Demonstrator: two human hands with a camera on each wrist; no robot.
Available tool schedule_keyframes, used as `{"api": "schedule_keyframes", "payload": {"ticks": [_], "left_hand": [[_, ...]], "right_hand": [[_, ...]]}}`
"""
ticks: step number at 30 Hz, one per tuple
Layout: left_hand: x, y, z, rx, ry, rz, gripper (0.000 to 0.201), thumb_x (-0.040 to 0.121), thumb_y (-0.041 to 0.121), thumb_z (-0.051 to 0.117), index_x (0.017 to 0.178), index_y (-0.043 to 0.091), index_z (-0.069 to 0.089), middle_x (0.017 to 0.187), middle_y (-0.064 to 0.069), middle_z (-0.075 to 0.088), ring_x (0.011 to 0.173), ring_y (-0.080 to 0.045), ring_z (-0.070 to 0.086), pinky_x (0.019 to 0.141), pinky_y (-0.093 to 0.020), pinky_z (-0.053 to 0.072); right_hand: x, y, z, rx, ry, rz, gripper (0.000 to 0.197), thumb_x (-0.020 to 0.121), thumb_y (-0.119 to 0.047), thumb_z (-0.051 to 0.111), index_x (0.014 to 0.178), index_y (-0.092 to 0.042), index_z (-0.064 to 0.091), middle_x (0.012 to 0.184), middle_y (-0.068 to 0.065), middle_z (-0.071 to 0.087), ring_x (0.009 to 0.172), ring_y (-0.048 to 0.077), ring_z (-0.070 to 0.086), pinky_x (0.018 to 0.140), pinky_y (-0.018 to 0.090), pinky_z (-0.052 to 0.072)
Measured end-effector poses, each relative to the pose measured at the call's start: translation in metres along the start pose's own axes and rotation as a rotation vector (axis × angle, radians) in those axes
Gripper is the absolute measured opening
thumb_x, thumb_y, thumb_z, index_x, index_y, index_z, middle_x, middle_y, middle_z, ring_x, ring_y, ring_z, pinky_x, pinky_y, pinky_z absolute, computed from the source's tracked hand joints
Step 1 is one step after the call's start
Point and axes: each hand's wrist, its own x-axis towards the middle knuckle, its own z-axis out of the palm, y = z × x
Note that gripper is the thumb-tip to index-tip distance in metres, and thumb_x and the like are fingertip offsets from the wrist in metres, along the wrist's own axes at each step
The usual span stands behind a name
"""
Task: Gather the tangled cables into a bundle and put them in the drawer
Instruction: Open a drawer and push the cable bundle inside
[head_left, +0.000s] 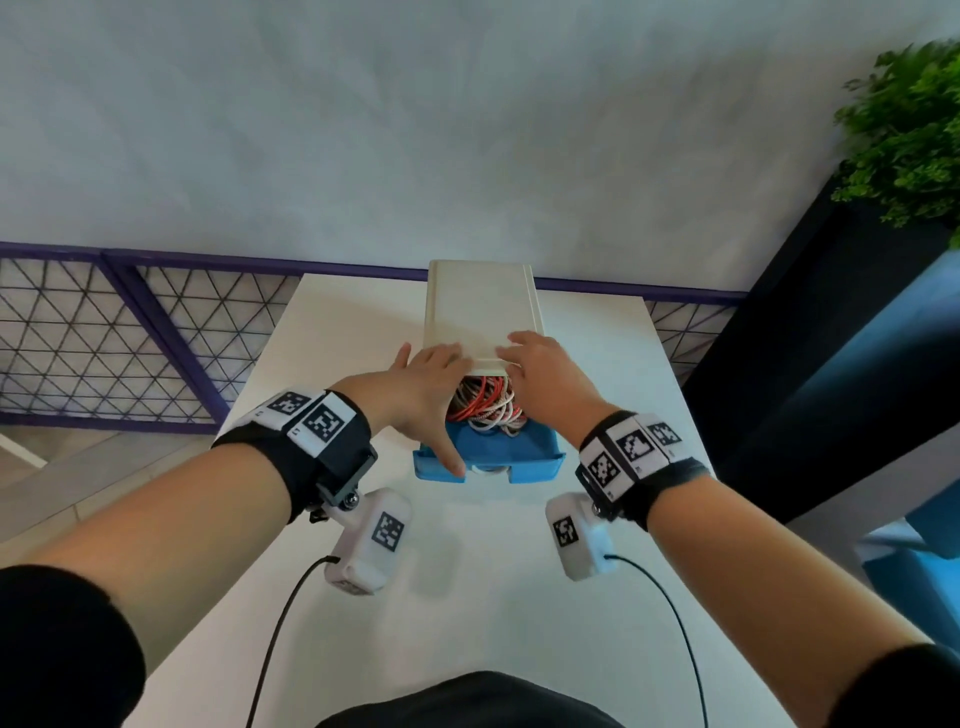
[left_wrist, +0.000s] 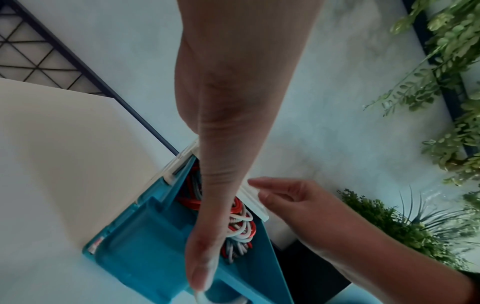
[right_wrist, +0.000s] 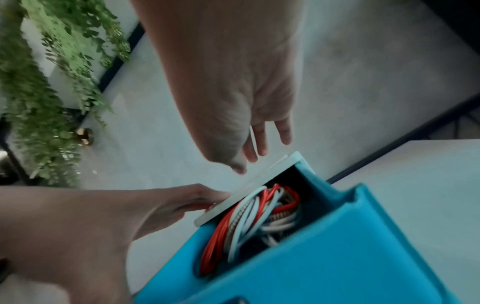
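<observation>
The table (head_left: 467, 597) is white and carries a cream case (head_left: 480, 306), whose long axis runs away from the person. The blue drawer (head_left: 488, 452) is partly pulled out of the case toward the person, its front facing them. The cables (head_left: 483, 408), a red, white and grey tangle, lie inside the drawer's open part, just under the case's front edge.

The left hand (head_left: 431, 384) spreads wide: its fingers lie flat on the case's top near edge and its thumb reaches down to the drawer's front lip. The right hand (head_left: 540, 364) rests with straight fingers on the case's top near corner, holding nothing.

The head view shows the case's full length. Only the right wrist view looks into the drawer, showing the cables (right_wrist: 249, 218) coiled lengthwise. The left wrist view shows the thumb (left_wrist: 205, 265) lying over the cables onto the drawer (left_wrist: 145, 246) front.
</observation>
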Motion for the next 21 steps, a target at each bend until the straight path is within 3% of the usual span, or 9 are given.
{"api": "schedule_keyframes", "payload": {"ticks": [3, 5, 9, 11, 13, 16, 21], "left_hand": [[0.002, -0.001, -0.005, 0.005, 0.103, 0.007, 0.118, 0.048, 0.069, 0.076, 0.142, 0.019, 0.025, 0.144, -0.002, 0.026, 0.134, -0.028, 0.027, 0.116, -0.050, 0.013], [0.002, -0.003, -0.006, -0.010, 0.147, 0.011, 0.107, 0.049, 0.068, 0.077, 0.135, 0.020, 0.034, 0.131, 0.001, 0.036, 0.121, -0.025, 0.037, 0.110, -0.044, 0.026], [0.007, -0.006, -0.008, -0.043, 0.241, 0.040, 0.082, 0.061, 0.054, 0.078, 0.128, 0.018, 0.045, 0.123, -0.001, 0.043, 0.111, -0.026, 0.042, 0.097, -0.039, 0.036], [0.011, -0.004, -0.005, -0.022, 0.373, 0.061, 0.054, 0.074, 0.034, 0.073, 0.119, 0.014, 0.051, 0.116, -0.005, 0.047, 0.106, -0.028, 0.046, 0.077, -0.034, 0.040], [0.017, 0.000, 0.000, 0.021, 0.498, 0.039, 0.032, 0.081, 0.016, 0.065, 0.110, 0.012, 0.052, 0.111, -0.007, 0.048, 0.102, -0.028, 0.047, 0.062, -0.034, 0.040], [0.026, 0.007, 0.008, 0.086, 0.593, -0.002, 0.023, 0.081, 0.004, 0.059, 0.101, 0.012, 0.050, 0.104, -0.007, 0.050, 0.097, -0.028, 0.049, 0.052, -0.033, 0.041], [0.028, 0.005, 0.007, 0.062, 0.569, 0.008, 0.023, 0.082, 0.008, 0.059, 0.103, 0.012, 0.049, 0.106, -0.007, 0.047, 0.097, -0.027, 0.047, 0.053, -0.033, 0.036]], "right_hand": [[0.011, 0.002, 0.002, -0.042, -0.037, 0.035, 0.038, 0.096, -0.033, 0.051, 0.127, -0.014, 0.060, 0.138, 0.002, 0.051, 0.128, 0.020, 0.044, 0.102, 0.032, 0.036], [0.013, 0.002, 0.003, -0.040, 0.010, 0.061, 0.041, 0.090, -0.044, 0.058, 0.122, -0.018, 0.061, 0.129, -0.001, 0.054, 0.122, 0.019, 0.048, 0.093, 0.035, 0.044], [0.017, -0.002, 0.007, -0.149, 0.093, 0.044, 0.028, 0.096, -0.032, 0.050, 0.115, -0.016, 0.064, 0.117, 0.002, 0.058, 0.110, 0.023, 0.054, 0.075, 0.032, 0.044], [0.019, -0.002, 0.009, -0.141, 0.107, 0.049, 0.026, 0.098, -0.023, 0.046, 0.113, -0.016, 0.065, 0.113, 0.003, 0.058, 0.106, 0.023, 0.056, 0.071, 0.030, 0.044], [0.019, -0.001, 0.009, -0.115, 0.093, 0.061, 0.027, 0.097, -0.018, 0.045, 0.113, -0.017, 0.066, 0.113, 0.003, 0.058, 0.105, 0.023, 0.056, 0.072, 0.030, 0.046], [0.017, -0.001, 0.010, -0.081, 0.079, 0.057, 0.030, 0.096, -0.012, 0.044, 0.115, -0.016, 0.065, 0.115, 0.004, 0.058, 0.105, 0.023, 0.056, 0.079, 0.033, 0.050], [0.013, 0.000, 0.013, -0.090, 0.027, 0.071, 0.037, 0.094, -0.008, 0.044, 0.122, -0.020, 0.062, 0.123, 0.002, 0.056, 0.110, 0.022, 0.056, 0.088, 0.034, 0.051]]}}
